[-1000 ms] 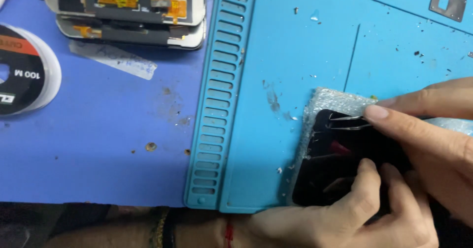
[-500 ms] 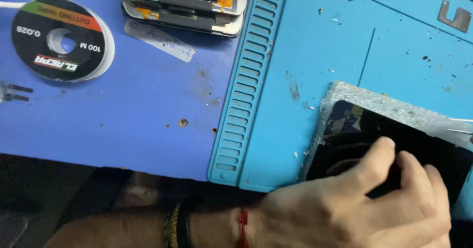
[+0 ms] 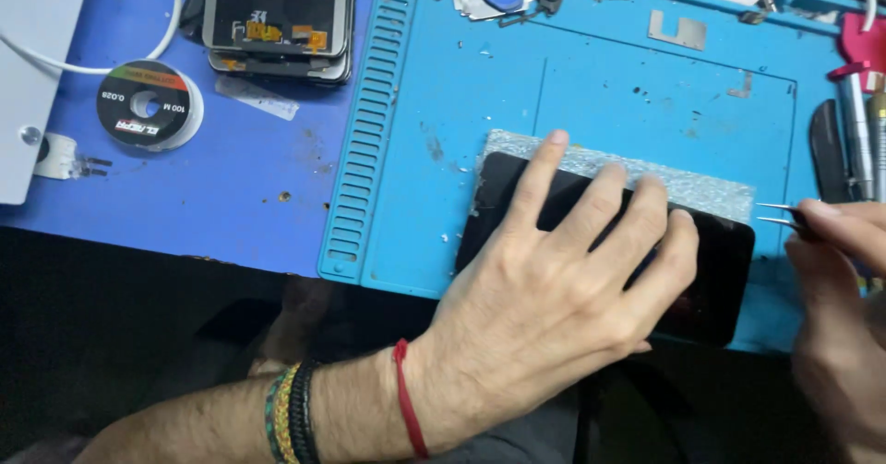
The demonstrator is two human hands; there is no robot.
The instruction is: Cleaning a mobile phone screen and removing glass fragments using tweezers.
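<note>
wire spool (image 3: 148,106) and stacked phone screens (image 3: 279,17) beside a blue mat (image 3: 609,95)

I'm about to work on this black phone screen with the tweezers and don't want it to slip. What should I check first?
1. Left hand flat on the black glass phone screen: ok.
2. Screen fully on the light-blue silicone work mat: ok.
3. Silvery foil sheet under the screen's far edge: ok.
4. Thin metal tweezers gripped in the right hand: ok.
5. Tweezer tips touching the screen: not ok, apart.
6. Screen free of cracks: cannot tell.

Head cam, close, down onto mat (image 3: 591,95)
</note>
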